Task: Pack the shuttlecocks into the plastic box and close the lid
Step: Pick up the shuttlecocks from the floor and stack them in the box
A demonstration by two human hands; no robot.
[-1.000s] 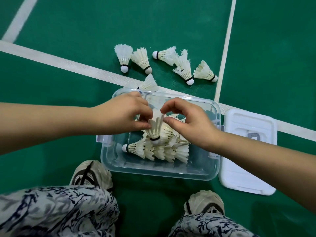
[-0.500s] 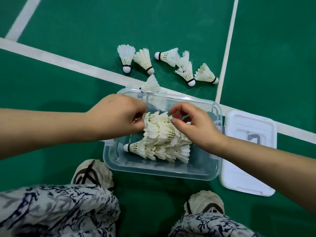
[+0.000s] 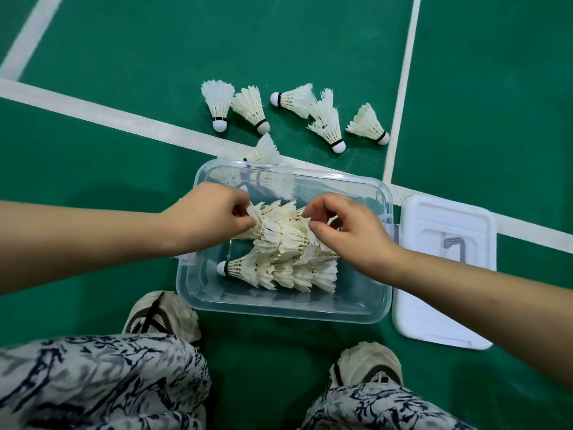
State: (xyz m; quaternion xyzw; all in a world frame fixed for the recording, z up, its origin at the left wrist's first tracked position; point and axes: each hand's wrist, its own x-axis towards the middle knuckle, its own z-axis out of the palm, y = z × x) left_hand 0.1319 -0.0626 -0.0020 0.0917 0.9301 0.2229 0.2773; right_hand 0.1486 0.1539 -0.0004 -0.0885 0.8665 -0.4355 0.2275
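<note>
A clear plastic box [image 3: 279,311] stands open on the green floor in front of me. Inside it, white feather shuttlecocks lie nested in two rows: a lower row [image 3: 279,271] and an upper row [image 3: 282,231]. My left hand [image 3: 207,218] pinches the feathers at the left end of the upper row. At that row's right end, my right hand [image 3: 347,234] has its curled fingers and thumb on the feathers. The white lid [image 3: 434,308] lies flat on the floor just right of the box.
Several loose shuttlecocks [image 3: 325,119] lie on the floor beyond the box, one of them [image 3: 265,150] right against its far rim. White court lines cross the floor. My knees and two shoes [image 3: 161,315] are just below the box.
The shuttlecock both hands held upright over the box now lies in the upper row. Both hands have dropped lower into the box and stay on the feathers.
</note>
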